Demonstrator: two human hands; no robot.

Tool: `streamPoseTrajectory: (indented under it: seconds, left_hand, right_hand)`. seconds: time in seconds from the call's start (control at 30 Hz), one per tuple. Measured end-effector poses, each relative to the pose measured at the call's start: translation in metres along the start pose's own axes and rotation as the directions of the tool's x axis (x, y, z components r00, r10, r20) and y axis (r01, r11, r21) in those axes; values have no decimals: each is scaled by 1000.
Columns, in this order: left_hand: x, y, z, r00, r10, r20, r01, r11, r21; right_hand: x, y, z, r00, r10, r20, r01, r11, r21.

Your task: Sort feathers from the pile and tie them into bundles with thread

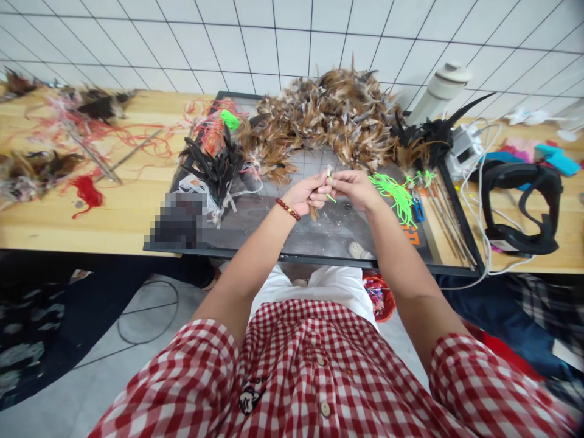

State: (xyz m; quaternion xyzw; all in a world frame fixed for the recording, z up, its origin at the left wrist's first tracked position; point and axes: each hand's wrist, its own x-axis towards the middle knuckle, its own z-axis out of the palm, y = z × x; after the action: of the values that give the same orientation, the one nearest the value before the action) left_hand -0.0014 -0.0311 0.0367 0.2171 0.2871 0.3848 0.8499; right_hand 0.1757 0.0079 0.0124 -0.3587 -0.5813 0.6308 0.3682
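Over the dark tray (255, 234), my two hands meet fingertip to fingertip. My left hand (305, 194), with a beaded bracelet on the wrist, is closed around a small feather bundle; a brown feather tip (312, 213) pokes out below the fingers. My right hand (353, 187) pinches a short bright green cord (329, 190) at the bundle's pale end. Whether the cord is knotted there I cannot tell. Just right of my right hand lies a bunch of green cords (395, 194). Behind both hands rises a large heap of brown feathers (337, 115).
Black feathers (214, 161) and white string lie at the tray's left. Thin rods (449, 222) line its right side, near a white bottle (440, 91), a charger (464, 149) with cables, and a black headset strap (520, 207). Red threads (89, 194) lie on the left table. People sit on both sides.
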Motion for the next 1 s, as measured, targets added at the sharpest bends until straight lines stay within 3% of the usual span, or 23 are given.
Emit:
streamPoseTrajectory:
  seconds: [0.17, 0.3, 0.43, 0.6, 0.7, 0.77, 0.83, 0.93, 1.0]
  left_hand:
    - [-3, 0, 1, 1000, -8, 17, 8, 1000, 27]
    - [-1, -2, 1, 1000, 10, 18, -11, 997, 72]
    - [5, -3, 0, 978, 180, -107, -168, 979, 116]
    - [14, -5, -4, 885, 379, -270, -279, 897, 343]
    - [21, -8, -10, 782, 546, -301, -272, 733, 623]
    - [25, -11, -15, 695, 676, -246, -211, 519, 828]
    - [26, -15, -19, 652, 746, -136, -113, 273, 955]
    - [22, -21, -21, 702, 712, 30, -49, 6, 999]
    - [18, -24, -19, 747, 655, 114, -93, -66, 993]
  right_hand:
    - [7, 7, 1, 988, -76, -134, 51, 982, -185]
    - [11, 10, -2, 969, -89, -229, 4, 938, -347]
    - [10, 7, -5, 978, -66, -198, -24, 907, -420]
    - [3, -2, -3, 998, -52, -30, 35, 910, -412]
    - [0, -4, -4, 992, -105, 64, 123, 856, -502]
    - [-2, -3, -4, 975, -195, 106, 219, 778, -589]
    - [-2, -2, -4, 941, -310, 138, 321, 684, -655]
    - [-1, 1, -4, 871, -468, 146, 421, 562, -712]
    - [-1, 2, -2, 839, -528, 136, 447, 523, -726]
